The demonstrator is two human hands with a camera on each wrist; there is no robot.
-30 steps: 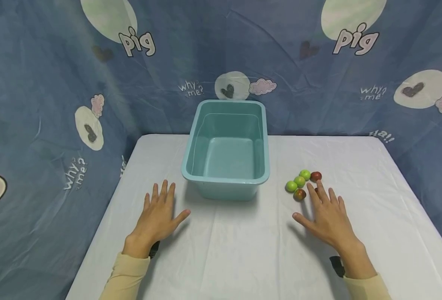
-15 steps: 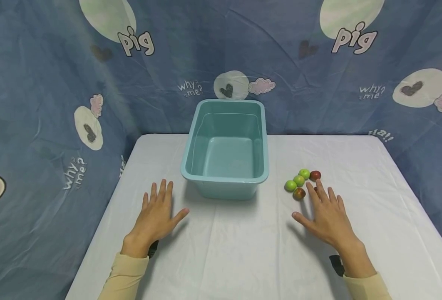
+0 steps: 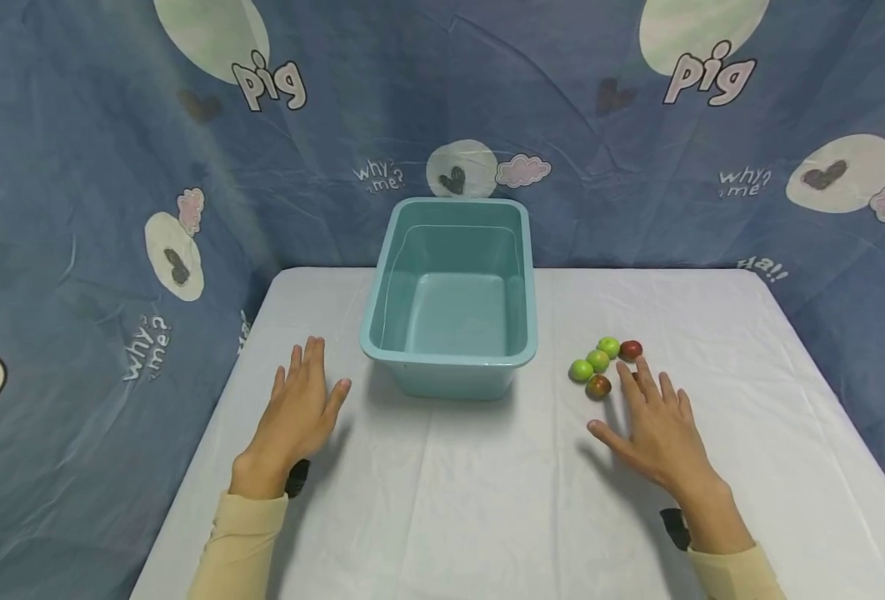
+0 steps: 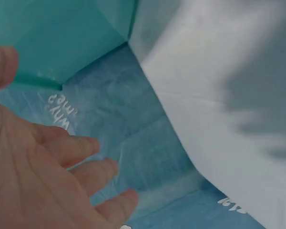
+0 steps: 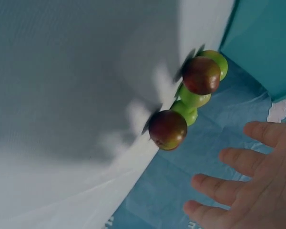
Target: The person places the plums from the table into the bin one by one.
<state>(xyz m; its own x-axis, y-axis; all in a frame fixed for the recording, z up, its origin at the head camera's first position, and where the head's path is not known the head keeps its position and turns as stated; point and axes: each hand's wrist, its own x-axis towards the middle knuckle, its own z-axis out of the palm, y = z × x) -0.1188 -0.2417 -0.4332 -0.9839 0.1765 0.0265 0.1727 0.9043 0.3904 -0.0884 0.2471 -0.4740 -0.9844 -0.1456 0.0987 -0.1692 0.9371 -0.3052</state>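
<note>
My left hand, fingers straight and thumb apart, holds nothing above the white table, left of the blue-green basin. My right hand is spread with nothing in it, its fingertips right at a cluster of small round fruits. Three are bright green. A red-brown fruit lies at the near side of the cluster and a red fruit at the far side. Another dark one is mostly hidden behind the right fingers. In the right wrist view, a dark red fruit shows beyond the fingertips.
The deep basin stands at the table's back middle, its inside bare. A white cloth covers the table. Blue printed fabric hangs behind and at both sides, close to the table's edges.
My left hand has shifted left and slightly away from me, its fingers now closer together and the hand turned somewhat on edge. The right hand has barely moved; the fruits and basin stay put.
</note>
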